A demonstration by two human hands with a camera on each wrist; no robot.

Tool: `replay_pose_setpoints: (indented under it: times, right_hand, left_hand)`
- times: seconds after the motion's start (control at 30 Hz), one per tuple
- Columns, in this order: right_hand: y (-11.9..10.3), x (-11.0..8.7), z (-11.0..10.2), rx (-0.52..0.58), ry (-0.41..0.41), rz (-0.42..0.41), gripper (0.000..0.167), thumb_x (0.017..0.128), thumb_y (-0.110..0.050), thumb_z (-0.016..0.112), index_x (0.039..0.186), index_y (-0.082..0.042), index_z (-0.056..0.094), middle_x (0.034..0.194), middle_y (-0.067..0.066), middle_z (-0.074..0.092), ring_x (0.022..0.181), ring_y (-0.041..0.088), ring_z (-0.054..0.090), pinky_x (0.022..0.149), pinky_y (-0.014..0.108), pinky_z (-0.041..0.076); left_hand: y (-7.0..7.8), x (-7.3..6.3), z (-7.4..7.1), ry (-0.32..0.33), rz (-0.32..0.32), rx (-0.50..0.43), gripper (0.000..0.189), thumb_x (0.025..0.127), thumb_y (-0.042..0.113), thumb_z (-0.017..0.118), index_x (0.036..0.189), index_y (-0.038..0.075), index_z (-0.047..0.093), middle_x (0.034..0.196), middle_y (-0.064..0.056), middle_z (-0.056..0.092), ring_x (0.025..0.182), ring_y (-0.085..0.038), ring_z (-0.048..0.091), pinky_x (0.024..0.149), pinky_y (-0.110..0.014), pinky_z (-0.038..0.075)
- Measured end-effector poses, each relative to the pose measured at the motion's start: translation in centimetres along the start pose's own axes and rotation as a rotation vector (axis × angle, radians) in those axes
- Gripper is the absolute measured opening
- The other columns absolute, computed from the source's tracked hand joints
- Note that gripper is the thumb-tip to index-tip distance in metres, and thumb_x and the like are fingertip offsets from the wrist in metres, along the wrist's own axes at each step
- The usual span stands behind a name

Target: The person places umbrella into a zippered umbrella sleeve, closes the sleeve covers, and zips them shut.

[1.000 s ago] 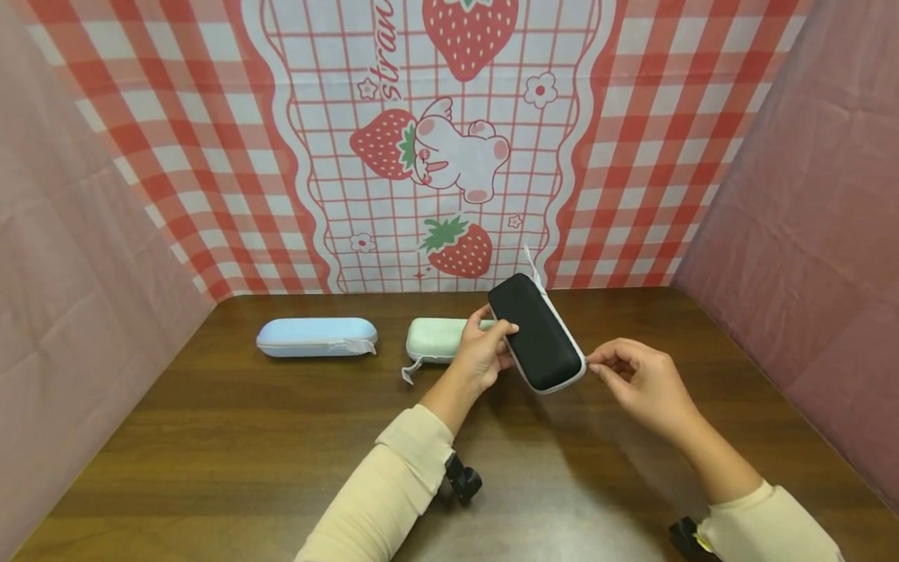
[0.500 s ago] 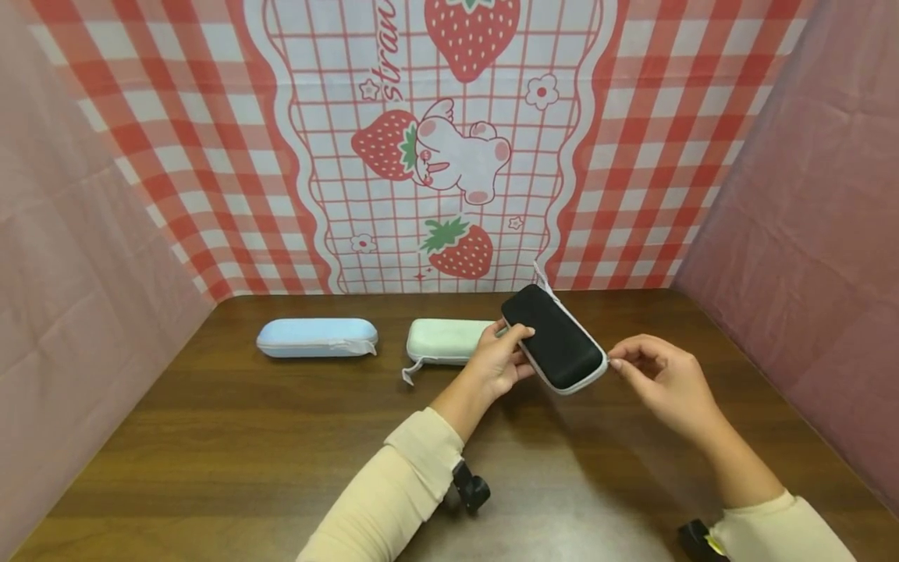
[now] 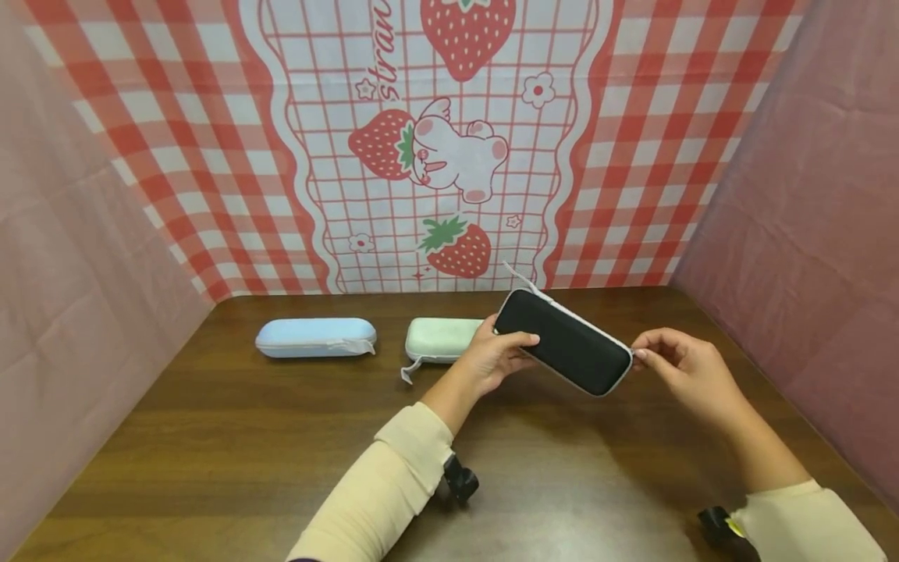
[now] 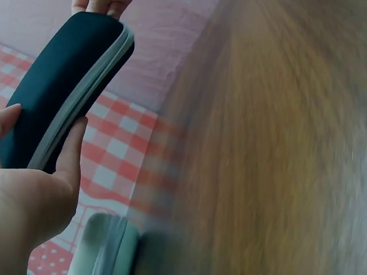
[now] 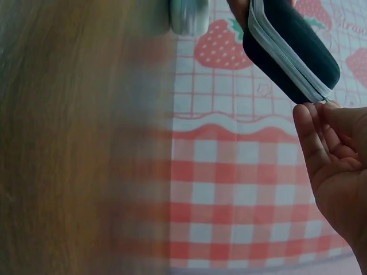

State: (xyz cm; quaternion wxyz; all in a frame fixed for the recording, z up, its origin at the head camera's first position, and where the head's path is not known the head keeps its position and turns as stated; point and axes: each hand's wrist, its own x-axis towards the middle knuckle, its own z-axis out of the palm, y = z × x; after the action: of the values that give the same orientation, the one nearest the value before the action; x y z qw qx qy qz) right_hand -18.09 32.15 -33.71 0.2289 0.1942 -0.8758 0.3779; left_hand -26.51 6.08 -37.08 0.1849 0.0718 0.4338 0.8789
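A black zippered case [image 3: 565, 339] with a pale grey zipper is held tilted above the table. My left hand [image 3: 492, 361] grips its left end, thumb across the top face and fingers beneath. At the case's right end, my right hand [image 3: 691, 375] pinches the zipper pull between thumb and fingertips. In the right wrist view those fingers [image 5: 309, 123] meet the end of the zipper [image 5: 292, 60], which runs closed along the visible side. A light strap [image 3: 520, 277] sticks up from the case's far left corner. Behind the left hand lies a mint green case [image 3: 438, 337], partly covered.
A light blue zippered case [image 3: 316, 337] lies on the brown wooden table [image 3: 232, 468] at the left. A red-and-white strawberry cloth [image 3: 449, 140] hangs at the back, with pink cloths [image 3: 794, 234] at both sides.
The black case has turned from a steep slant to a flatter one, its right end swinging right. My right hand has moved right with that end, still pinching there.
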Motion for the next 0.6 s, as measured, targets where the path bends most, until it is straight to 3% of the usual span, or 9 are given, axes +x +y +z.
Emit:
replay_pose_setpoints:
  times: [0.13,0.27,0.4,0.6]
  right_hand:
    - [0.9,0.1,-0.2,0.026,0.011,0.05,0.002,0.091,0.003,0.063,0.091,0.004,0.065,0.074,-0.005,0.067,0.066,0.0,0.061,0.057,0.015,0.048]
    - [1.4,0.3,-0.3,0.07,0.012,0.108,0.004,0.092,0.0,0.063,0.094,0.003,0.065,0.078,-0.01,0.067,0.068,-0.001,0.062,0.06,0.014,0.05]
    - [1.9,0.5,-0.3,0.188,-0.035,0.17,0.011,0.094,-0.002,0.061,0.097,0.009,0.061,0.081,-0.009,0.067,0.07,0.003,0.066,0.063,0.018,0.054]
    - [4.0,0.2,-0.5,0.355,-0.183,0.337,0.015,0.096,-0.004,0.059,0.099,0.011,0.059,0.085,-0.002,0.067,0.074,0.011,0.067,0.068,0.029,0.057]
  left_hand:
    - [0.7,-0.1,-0.6,-0.035,-0.007,0.111,0.039,0.079,-0.014,0.064,0.113,0.0,0.053,0.094,-0.012,0.066,0.08,-0.024,0.068,0.087,-0.057,0.049]
    - [1.2,-0.4,-1.1,-0.074,-0.072,0.266,0.038,0.08,-0.011,0.067,0.114,-0.002,0.055,0.095,-0.01,0.067,0.079,-0.02,0.067,0.087,-0.05,0.052]
    - [1.0,-0.8,-1.3,-0.1,-0.128,0.375,0.035,0.081,-0.007,0.069,0.114,-0.003,0.058,0.095,-0.008,0.068,0.079,-0.018,0.067,0.081,-0.044,0.055]
    - [-0.6,-1.3,-0.7,-0.007,-0.177,0.389,0.029,0.079,-0.002,0.074,0.107,-0.006,0.065,0.093,-0.012,0.07,0.077,-0.021,0.068,0.073,-0.041,0.058]
